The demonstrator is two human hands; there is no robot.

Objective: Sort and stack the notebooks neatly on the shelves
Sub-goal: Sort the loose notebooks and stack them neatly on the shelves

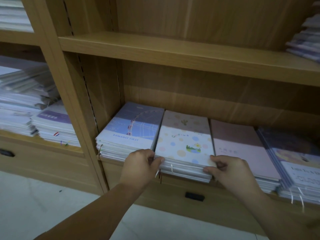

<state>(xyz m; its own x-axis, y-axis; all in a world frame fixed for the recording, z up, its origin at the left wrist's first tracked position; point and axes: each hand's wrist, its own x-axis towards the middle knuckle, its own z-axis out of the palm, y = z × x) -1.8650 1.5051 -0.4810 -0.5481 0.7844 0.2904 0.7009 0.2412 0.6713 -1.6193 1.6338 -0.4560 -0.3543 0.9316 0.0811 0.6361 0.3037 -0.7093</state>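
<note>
Both hands, left hand (141, 163) and right hand (230, 168), pinch my dotted stack (185, 146) at its near corners; long axis runs into the shelf (190, 175).

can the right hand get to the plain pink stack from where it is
Probably yes: the pink stack lies right beside the right hand with its top bare, though that hand grips the polka-dot stack.

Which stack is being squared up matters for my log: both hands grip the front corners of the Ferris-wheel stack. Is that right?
Not quite. The head view shows the left hand and right hand gripping the front corners of the polka-dot stack, not the Ferris-wheel stack, which lies directly beside it.
</note>
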